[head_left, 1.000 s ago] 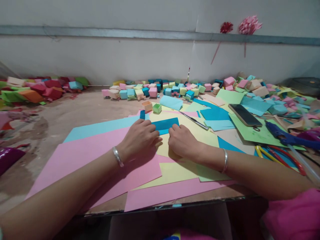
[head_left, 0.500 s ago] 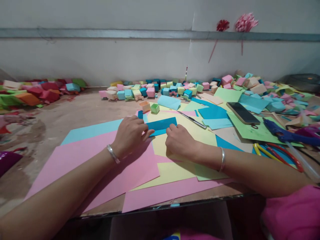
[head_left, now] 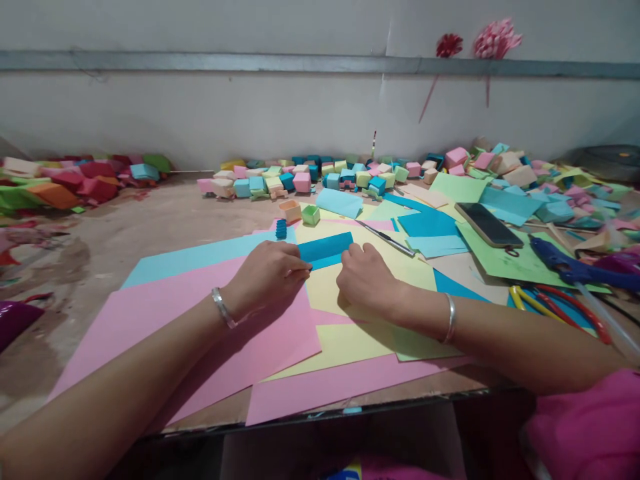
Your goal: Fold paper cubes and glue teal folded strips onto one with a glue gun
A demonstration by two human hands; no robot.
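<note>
A strip of blue paper (head_left: 326, 249) with a lengthwise fold stretches between my two hands, above the yellow sheet (head_left: 380, 273). My left hand (head_left: 273, 273) pinches its left end, thumb and fingers pressed together. At the other end, the curled fingers of my right hand (head_left: 367, 273) close on the strip's lower right corner. Under my left wrist lies a large pink sheet (head_left: 200, 320), with a light blue sheet (head_left: 185, 263) partly beneath it. Just beyond my left hand sits a small stack of folded blue paper (head_left: 281, 229). An orange paper box (head_left: 290, 211) and a green one (head_left: 311, 215) stand behind.
A craft knife (head_left: 387, 239) lies right of the strip. Farther right are a phone (head_left: 489, 225), a blue glue gun (head_left: 575, 263) and pliers (head_left: 555, 307) with red and yellow handles. Paper cubes (head_left: 301, 181) line the wall; another colourful pile (head_left: 75, 180) lies left.
The strip's lower flap looks narrower, and my left thumb now lies flatter against the fingers. My right hand has shifted slightly right along the edge. The view has moved a little.
</note>
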